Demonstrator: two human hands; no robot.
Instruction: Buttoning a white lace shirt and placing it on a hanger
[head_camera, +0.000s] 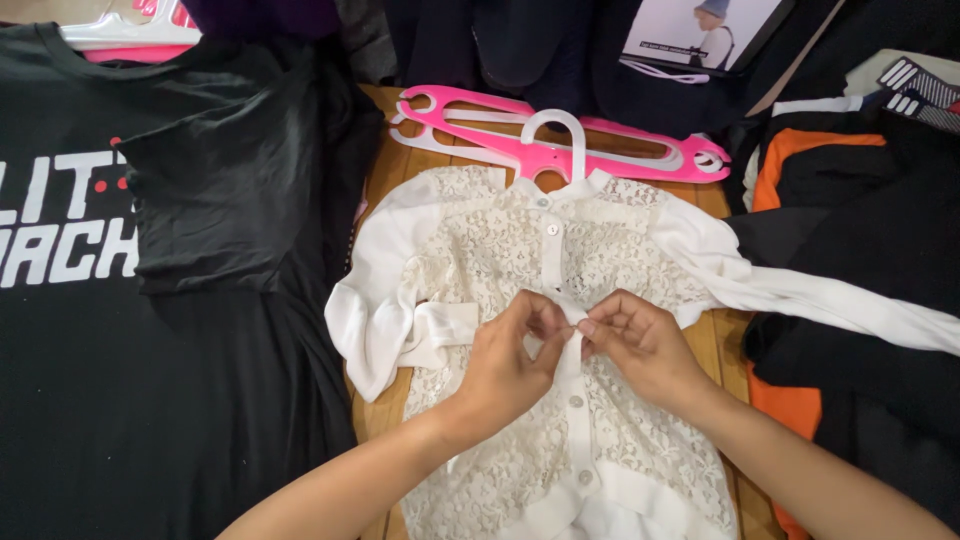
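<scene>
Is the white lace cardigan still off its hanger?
No, the white lace cardigan lies flat with a white hanger hook showing at its collar, above both hands at the button strip.

1. A wooden table (382, 160) carries a white lace cardigan (500, 250) at centre.
2. Pink hangers (600, 150) lie above it.
3. Black T-shirts (150, 300) cover the left; dark and orange garments (800, 150) the right.

One flat rectangular package (700, 30), white-grey picture front with dark edge, lies beyond the pink hangers (560, 140), upper right. No screens.
</scene>
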